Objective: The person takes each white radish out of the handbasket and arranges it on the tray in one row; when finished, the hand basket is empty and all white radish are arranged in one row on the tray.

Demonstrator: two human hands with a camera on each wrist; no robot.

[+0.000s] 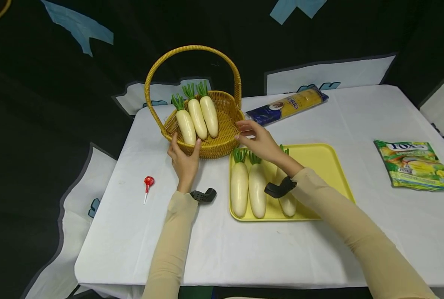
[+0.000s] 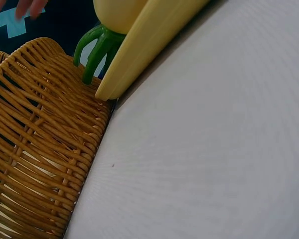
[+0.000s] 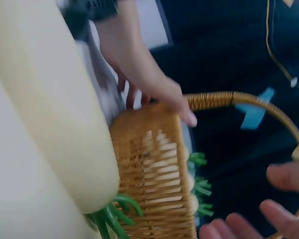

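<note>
1. Wicker basket (image 1: 222, 150): far side of table, handle up. Three white radishes (image 1: 198, 120) lie in its left part, side by side, greens over the far rim; right part has room.
2. Yellow tray (image 1: 322, 170): just beside the basket, nearer me. Three more radishes (image 1: 257, 189) on it, greens pointing away from me; the rightmost is partly behind my wrist.
3. My left hand (image 1: 185, 164): spread wide, fingers and thumb apart, against the basket's near-left side. Can't tell how hard it presses.
4. My right hand (image 1: 261, 143): nothing in it, wide gap between thumb and fingers, at the basket's right rim. Contact: can't tell.
5. Step in hand, my call: steadying or adjusting the basket, partway through a radish transfer, half in, half on the tray.
6. Next move, judged: shifting the basket calls for both hands firm on its sides, kept level; taking another radish calls for my right hand over the tray, closing round a smooth body, my left bracing the basket.
</note>
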